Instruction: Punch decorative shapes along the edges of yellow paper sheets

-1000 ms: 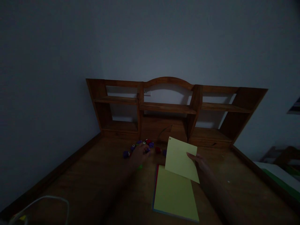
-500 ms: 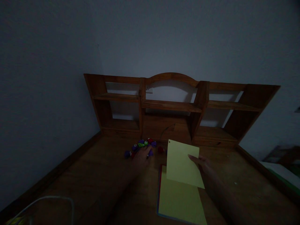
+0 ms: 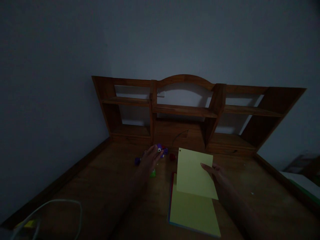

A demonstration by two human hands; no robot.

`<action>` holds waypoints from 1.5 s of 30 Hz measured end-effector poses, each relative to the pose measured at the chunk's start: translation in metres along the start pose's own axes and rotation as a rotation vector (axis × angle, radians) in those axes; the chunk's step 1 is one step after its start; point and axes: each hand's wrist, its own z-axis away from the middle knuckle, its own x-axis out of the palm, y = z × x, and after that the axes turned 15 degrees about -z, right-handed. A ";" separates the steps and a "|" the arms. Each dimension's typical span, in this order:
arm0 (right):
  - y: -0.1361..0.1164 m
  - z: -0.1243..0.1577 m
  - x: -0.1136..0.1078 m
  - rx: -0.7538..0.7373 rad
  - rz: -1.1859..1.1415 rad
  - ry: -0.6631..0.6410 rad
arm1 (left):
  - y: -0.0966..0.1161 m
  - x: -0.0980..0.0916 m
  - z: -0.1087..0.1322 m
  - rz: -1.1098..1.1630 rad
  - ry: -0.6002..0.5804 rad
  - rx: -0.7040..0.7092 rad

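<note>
The scene is very dark. My right hand (image 3: pixel 214 173) pinches the right edge of a single yellow sheet (image 3: pixel 193 173) and holds it lifted over a stack of coloured paper (image 3: pixel 193 211) lying on the wooden desk (image 3: pixel 105 186). My left hand (image 3: pixel 149 159) is raised a little over a cluster of small purple, red and green objects (image 3: pixel 167 154) at the back of the desk. Its fingertips are closed on a small purple piece (image 3: pixel 159 148). A green piece (image 3: pixel 152 173) lies just below that hand.
A wooden hutch with shelves (image 3: pixel 185 111) stands along the desk's back edge against a pale wall. A white cable (image 3: pixel 57 208) loops at the front left. Raised wooden rails run along both desk sides. Something white and green (image 3: pixel 303 185) lies off the right edge.
My left hand has lifted off the cluster with a small purple piece at its fingertips. The yellow sheet stays held up by my right hand. The camera has shifted slightly.
</note>
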 end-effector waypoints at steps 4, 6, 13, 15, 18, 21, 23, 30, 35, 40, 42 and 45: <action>0.001 0.001 0.003 0.008 0.033 0.012 | 0.005 0.005 0.012 0.139 -0.111 -0.119; 0.003 0.000 0.003 -0.017 0.047 0.012 | 0.008 0.007 0.018 0.173 -0.163 -0.138; 0.011 -0.003 0.003 -0.086 0.090 0.046 | 0.016 0.009 0.030 0.167 -0.294 -0.169; 0.012 -0.003 0.003 -0.102 0.086 0.060 | 0.018 0.009 0.031 0.146 -0.295 -0.166; 0.013 -0.002 0.003 -0.122 0.102 0.074 | 0.018 0.011 0.030 0.135 -0.298 -0.157; 0.014 0.000 0.004 -0.132 0.107 0.067 | 0.014 0.014 0.027 0.159 -0.310 -0.169; 0.013 0.001 0.005 -0.133 0.103 0.074 | 0.010 0.015 0.024 0.202 -0.310 -0.171; 0.011 0.004 0.012 -0.131 0.110 0.074 | 0.001 0.017 0.023 0.140 -0.309 -0.204; 0.013 0.005 0.012 -0.124 0.107 0.072 | 0.008 0.019 0.030 0.149 -0.273 -0.225; 0.014 0.003 0.010 -0.146 0.138 0.083 | 0.012 0.020 0.033 0.135 -0.247 -0.217; 0.014 0.002 0.009 -0.147 0.142 0.065 | 0.015 0.020 0.034 0.134 -0.271 -0.209; 0.014 0.002 0.007 -0.142 0.152 0.040 | 0.021 0.020 0.038 0.125 -0.273 -0.192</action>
